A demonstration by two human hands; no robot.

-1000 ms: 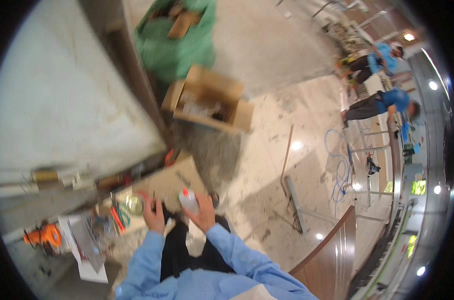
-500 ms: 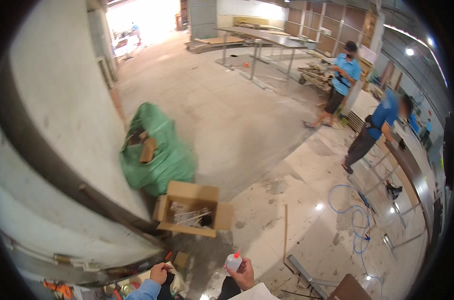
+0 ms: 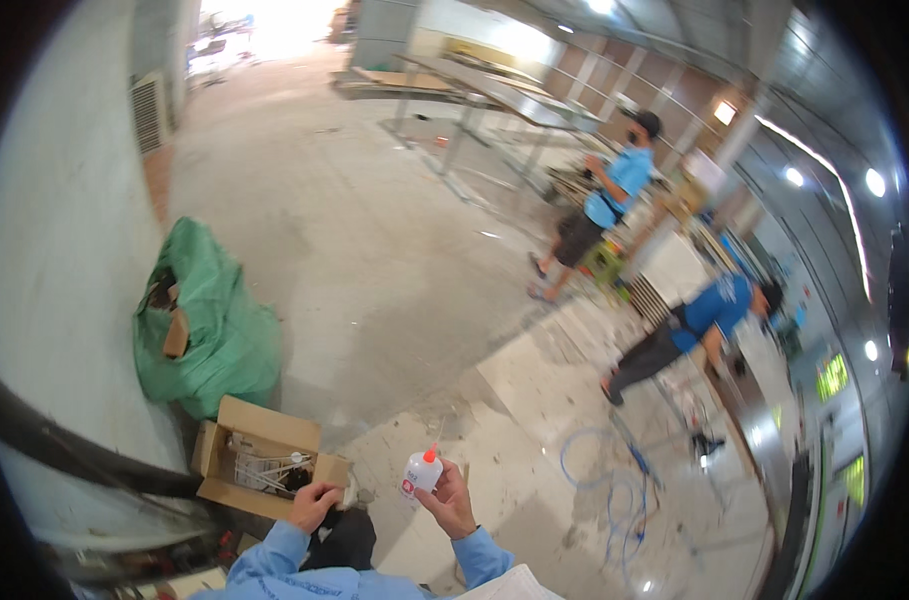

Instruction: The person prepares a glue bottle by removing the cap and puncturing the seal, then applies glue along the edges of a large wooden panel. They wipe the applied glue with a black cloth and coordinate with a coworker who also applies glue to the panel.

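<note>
The left hand [image 3: 314, 507] is loosely curled near the knee, and whether it pinches anything I cannot tell; the right hand [image 3: 451, 503] has thumb and fingers closed on the side of a white bottle [image 3: 419, 478], raised before the body. Likely light, soft-walled and a little slippery, it is best gripped gently round its body, clear of the slim red nozzle [image 3: 431, 453]; beyond sits an open carton [image 3: 271, 423]

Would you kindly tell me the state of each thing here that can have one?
White bottle: held, roughly upright.
Right hand: gripping the bottle.
Left hand: curled; whether holding anything, unclear.
Cardboard box: open, contents showing.
Green bag: open, contents showing.
Blue hose: lying in loose loops.
Ceiling lights: lit.
</note>
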